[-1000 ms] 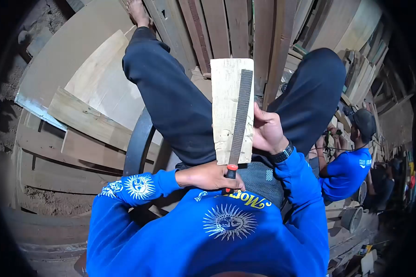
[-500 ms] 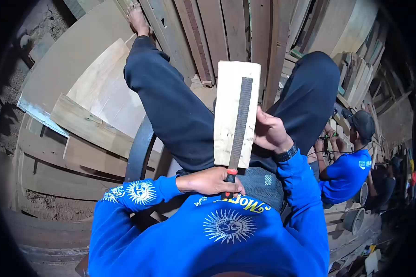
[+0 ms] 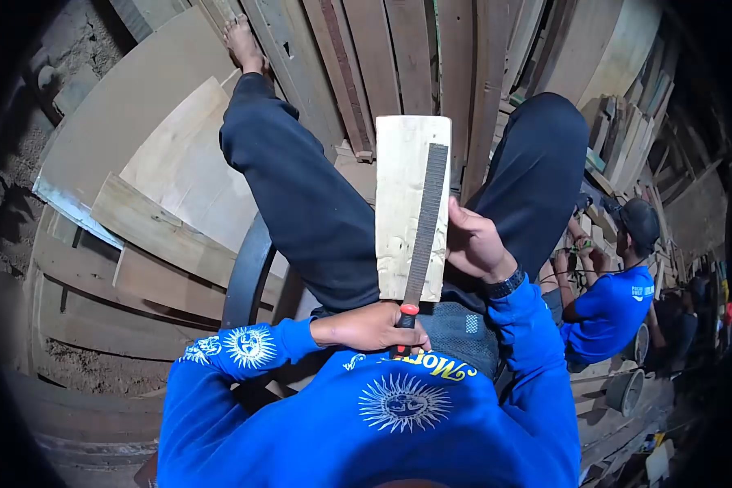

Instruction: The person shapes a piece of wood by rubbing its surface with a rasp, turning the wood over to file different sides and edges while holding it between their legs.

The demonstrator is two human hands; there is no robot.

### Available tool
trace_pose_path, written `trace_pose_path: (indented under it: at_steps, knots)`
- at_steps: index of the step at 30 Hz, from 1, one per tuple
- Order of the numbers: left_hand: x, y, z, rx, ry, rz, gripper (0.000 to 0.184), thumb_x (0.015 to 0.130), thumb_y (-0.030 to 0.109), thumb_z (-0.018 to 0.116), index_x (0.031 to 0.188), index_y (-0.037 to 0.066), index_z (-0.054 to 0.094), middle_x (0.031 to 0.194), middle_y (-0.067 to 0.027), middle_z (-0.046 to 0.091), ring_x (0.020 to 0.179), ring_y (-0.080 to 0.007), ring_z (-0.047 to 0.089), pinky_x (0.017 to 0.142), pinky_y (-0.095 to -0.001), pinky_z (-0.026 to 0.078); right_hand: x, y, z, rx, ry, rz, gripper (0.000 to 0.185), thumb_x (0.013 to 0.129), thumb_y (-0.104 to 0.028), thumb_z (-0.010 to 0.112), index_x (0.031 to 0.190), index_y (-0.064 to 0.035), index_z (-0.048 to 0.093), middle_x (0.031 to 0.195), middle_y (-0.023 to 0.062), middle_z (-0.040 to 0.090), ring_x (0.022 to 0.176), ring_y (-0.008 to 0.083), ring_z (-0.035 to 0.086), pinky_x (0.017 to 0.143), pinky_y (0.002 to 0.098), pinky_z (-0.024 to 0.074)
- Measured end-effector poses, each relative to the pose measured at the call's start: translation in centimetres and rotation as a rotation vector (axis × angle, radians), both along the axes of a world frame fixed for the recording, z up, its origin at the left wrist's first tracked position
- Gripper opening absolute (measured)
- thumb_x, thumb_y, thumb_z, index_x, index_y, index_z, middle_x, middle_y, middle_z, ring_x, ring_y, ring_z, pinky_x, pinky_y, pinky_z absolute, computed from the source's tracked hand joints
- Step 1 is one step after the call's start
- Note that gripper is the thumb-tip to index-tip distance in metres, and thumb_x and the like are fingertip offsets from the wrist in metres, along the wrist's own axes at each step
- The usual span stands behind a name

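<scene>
A pale wooden block point(image 3: 398, 191) stands upright between my thighs, its broad face toward me. Along its right side lies a dark, ridged rasp point(image 3: 428, 220) with a red and black handle. My left hand point(image 3: 372, 326), at the left of the view, is wrapped round that handle near my waist. At the block's right edge is my right hand point(image 3: 481, 246), with the thumb beside the edge and the other fingers partly hidden behind the block, gripping it.
Long planks point(image 3: 411, 57) lie ahead between my legs. Curved boards point(image 3: 183, 163) are stacked at the left. At the right, a person in a blue shirt point(image 3: 606, 317) sits near a bucket point(image 3: 624, 392) and more stacked wood.
The block shifted right and changed tilt, then came back slightly left. The rasp moved a little down relative to the view. Both hands have kept their hold.
</scene>
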State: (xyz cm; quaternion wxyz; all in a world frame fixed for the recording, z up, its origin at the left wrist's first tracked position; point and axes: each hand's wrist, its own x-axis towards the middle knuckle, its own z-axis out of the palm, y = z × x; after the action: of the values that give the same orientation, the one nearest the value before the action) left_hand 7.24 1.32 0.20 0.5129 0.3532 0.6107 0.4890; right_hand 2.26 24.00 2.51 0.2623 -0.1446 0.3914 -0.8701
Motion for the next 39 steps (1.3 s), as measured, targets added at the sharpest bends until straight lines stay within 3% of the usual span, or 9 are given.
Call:
trace_pose_path:
  at_steps: [5, 15, 20, 24, 28, 34, 39]
  knots:
    - [0.0, 0.0, 0.0, 0.009, 0.029, 0.021, 0.028, 0.099, 0.02, 0.052, 0.11, 0.002, 0.07, 0.094, -0.005, 0.071, 0.086, -0.0107, 0.064, 0.081, -0.025, 0.05, -0.2, -0.2, 1.7, -0.086, 0.057, -0.22, 0.056, 0.106, -0.041, 0.029, 0.142, 0.0, 0.04, 0.14, 0.0145, 0.052, 0.127, 0.0268, 0.053, 0.108, 0.0415, 0.0423]
    - [0.1, -0.1, 0.0, 0.012, 0.055, 0.062, 0.028, 0.1, 0.024, 0.055, 0.106, 0.001, 0.07, 0.093, -0.0046, 0.071, 0.084, -0.0113, 0.063, 0.079, -0.0256, 0.05, 0.3, -0.6, 0.2, 0.096, -0.001, -0.059, 0.052, 0.106, -0.039, 0.033, 0.141, -0.0006, 0.043, 0.135, 0.0113, 0.056, 0.122, 0.0212, 0.055, 0.101, 0.0366, 0.045]
    - [0.1, -0.1, 0.0, 0.021, 0.052, 0.05, 0.028, 0.1, 0.024, 0.056, 0.106, 0.001, 0.071, 0.093, -0.005, 0.071, 0.085, -0.0112, 0.063, 0.079, -0.0259, 0.05, 0.4, -1.0, 2.2, -0.1, 0.084, -0.293, 0.054, 0.106, -0.04, 0.03, 0.143, -0.001, 0.039, 0.14, 0.0134, 0.052, 0.127, 0.0245, 0.053, 0.108, 0.0401, 0.0405]
    - [0.0, -0.1, 0.1, -0.006, 0.077, 0.032, 0.03, 0.1, 0.026, 0.056, 0.107, 0.002, 0.07, 0.093, -0.0049, 0.071, 0.085, -0.0116, 0.063, 0.08, -0.0266, 0.05, -0.1, -0.4, 1.3, -0.075, 0.022, -0.115, 0.055, 0.106, -0.04, 0.03, 0.145, -0.0024, 0.037, 0.144, 0.0128, 0.049, 0.131, 0.0253, 0.049, 0.11, 0.0407, 0.0384]
    - [0.3, -0.2, 0.4, 0.008, 0.095, 0.059, 0.031, 0.1, 0.028, 0.055, 0.107, 0.002, 0.07, 0.094, -0.0047, 0.071, 0.087, -0.0123, 0.064, 0.081, -0.0268, 0.051, 0.4, -0.5, 0.2, 0.077, -0.012, 0.062, 0.054, 0.106, -0.04, 0.032, 0.143, -0.002, 0.042, 0.138, 0.01, 0.053, 0.126, 0.0213, 0.052, 0.106, 0.0379, 0.0406]
    - [0.2, -0.1, 0.5, -0.031, 0.118, 0.025, 0.029, 0.099, 0.025, 0.055, 0.106, 0.002, 0.07, 0.092, -0.0057, 0.069, 0.081, -0.0111, 0.062, 0.077, -0.0257, 0.05, 0.3, -0.8, 1.8, -0.091, 0.062, -0.211, 0.057, 0.106, -0.042, 0.029, 0.141, 0.0005, 0.042, 0.139, 0.0127, 0.053, 0.127, 0.0236, 0.052, 0.108, 0.0391, 0.0399]
    - [0.2, -0.1, 0.1, -0.015, 0.093, 0.028, 0.029, 0.099, 0.027, 0.057, 0.105, 0.002, 0.07, 0.096, -0.005, 0.069, 0.085, -0.0122, 0.063, 0.081, -0.0268, 0.05, 0.4, -0.5, 2.0, -0.041, 0.049, -0.134, 0.057, 0.106, -0.043, 0.029, 0.142, -0.0002, 0.042, 0.14, 0.0121, 0.052, 0.128, 0.0235, 0.052, 0.108, 0.0389, 0.0403]
